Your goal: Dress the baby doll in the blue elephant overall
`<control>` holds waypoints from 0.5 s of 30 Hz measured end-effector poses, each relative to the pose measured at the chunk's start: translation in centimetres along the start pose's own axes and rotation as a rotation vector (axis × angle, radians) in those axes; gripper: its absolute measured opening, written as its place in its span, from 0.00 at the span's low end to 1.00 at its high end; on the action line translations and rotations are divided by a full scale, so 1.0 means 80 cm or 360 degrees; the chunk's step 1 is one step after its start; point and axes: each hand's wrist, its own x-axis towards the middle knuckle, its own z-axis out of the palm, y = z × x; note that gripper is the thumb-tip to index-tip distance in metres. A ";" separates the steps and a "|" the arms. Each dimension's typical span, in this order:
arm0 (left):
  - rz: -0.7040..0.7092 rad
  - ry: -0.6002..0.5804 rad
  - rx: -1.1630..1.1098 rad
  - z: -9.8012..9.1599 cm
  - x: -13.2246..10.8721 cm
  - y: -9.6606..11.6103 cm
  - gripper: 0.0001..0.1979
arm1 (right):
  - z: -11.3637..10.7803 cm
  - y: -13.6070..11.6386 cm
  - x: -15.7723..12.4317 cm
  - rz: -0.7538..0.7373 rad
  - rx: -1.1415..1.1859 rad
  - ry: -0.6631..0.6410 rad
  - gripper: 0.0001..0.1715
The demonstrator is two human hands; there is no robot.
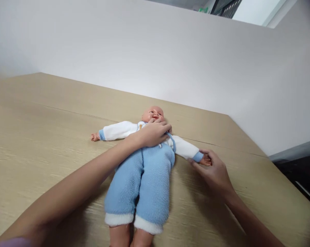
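A baby doll point(155, 111) lies on its back with both arms stretched out sideways. Its fleece outfit point(155, 178) has light blue legs, white sleeves and white leg cuffs. Across the doll's upper chest, just below the chin, is my left hand point(156, 133), its fingers bent over the outfit near the collar and the fingertips partly hidden. My right hand point(215, 171) has its thumb and fingers closed around the blue cuff point(198, 156) of the sleeve on the right, where the doll's small hand point(206, 160) sticks out.
The doll rests on a wide wooden tabletop point(41, 127) with a thin seam running across it. Behind stands a pale wall point(105, 44) with an opening at the top right. Past the table's right edge is something dark point(299, 171).
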 end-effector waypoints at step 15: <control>0.0430 0.0659 -0.0411 -0.005 -0.019 0.008 0.06 | 0.085 -0.078 0.086 -0.0294 0.1203 -0.0110 0.32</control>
